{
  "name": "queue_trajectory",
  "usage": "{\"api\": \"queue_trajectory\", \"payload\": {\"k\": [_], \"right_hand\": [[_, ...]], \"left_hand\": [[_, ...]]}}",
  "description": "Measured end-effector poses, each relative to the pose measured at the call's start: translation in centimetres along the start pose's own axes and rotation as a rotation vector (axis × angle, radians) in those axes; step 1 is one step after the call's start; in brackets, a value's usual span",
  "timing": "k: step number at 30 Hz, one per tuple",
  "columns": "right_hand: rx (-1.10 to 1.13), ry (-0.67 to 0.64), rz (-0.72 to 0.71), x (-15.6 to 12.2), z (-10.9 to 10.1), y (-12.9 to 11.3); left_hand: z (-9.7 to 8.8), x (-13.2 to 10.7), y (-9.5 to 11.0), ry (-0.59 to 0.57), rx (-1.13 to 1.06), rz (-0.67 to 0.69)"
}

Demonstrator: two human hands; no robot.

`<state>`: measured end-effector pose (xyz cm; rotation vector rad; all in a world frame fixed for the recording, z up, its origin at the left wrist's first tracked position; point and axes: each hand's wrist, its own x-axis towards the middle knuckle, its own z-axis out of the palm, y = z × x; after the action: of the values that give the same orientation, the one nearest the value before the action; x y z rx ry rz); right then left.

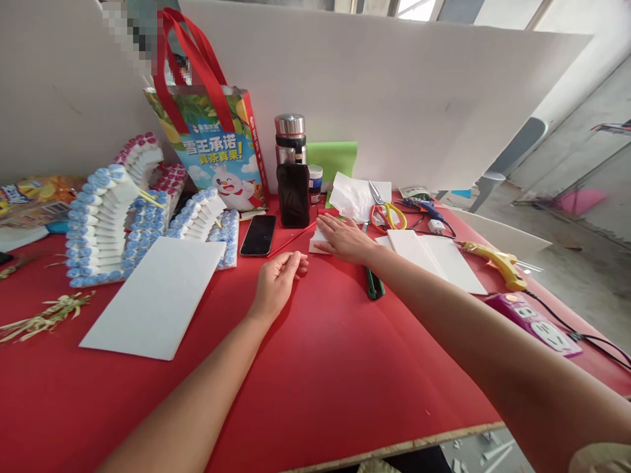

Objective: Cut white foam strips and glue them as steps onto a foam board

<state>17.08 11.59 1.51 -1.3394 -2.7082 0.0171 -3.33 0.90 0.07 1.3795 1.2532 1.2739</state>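
My right hand (346,238) reaches across the red table (315,368) and lies flat, fingers stretched out, on a small white foam piece (318,243). A thin red stick (292,239) lies just left of that piece. My left hand (279,281) rests on the table near the middle, fingers loosely curled, with nothing visible in them. A black phone (258,234) lies just beyond the left hand. A green-handled cutter (374,284) lies under my right forearm.
A large white foam sheet (156,297) lies at left beside a blue-and-white capped model (118,217). At the back stand a printed bag (217,148) and steel flask (290,141). At right are scissors (386,209), white sheets (438,259), a yellow glue gun (497,263) and power strip (535,324).
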Motion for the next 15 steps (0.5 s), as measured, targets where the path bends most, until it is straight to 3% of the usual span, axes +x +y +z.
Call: {"api": "queue_trajectory", "payload": {"k": [4, 9, 12, 15], "right_hand": [[0.026, 0.034, 0.032, -0.4, -0.7, -0.9], [0.232, 0.289, 0.104, -4.6, -2.7, -5.4], [0.361, 0.403, 0.114, -7.8, -3.1, -8.1], [0.470, 0.493, 0.191, -9.7, -2.5, -8.5]], "left_hand": [[0.0, -0.1, 0.3, -0.003, 0.008, 0.022], [-0.6, -0.7, 1.3, 0.066, 0.291, 0.291], [-1.7, -0.6, 1.9, 0.157, 0.450, 0.395], [-3.8, 0.0, 3.5, 0.268, 0.623, 0.387]]}}
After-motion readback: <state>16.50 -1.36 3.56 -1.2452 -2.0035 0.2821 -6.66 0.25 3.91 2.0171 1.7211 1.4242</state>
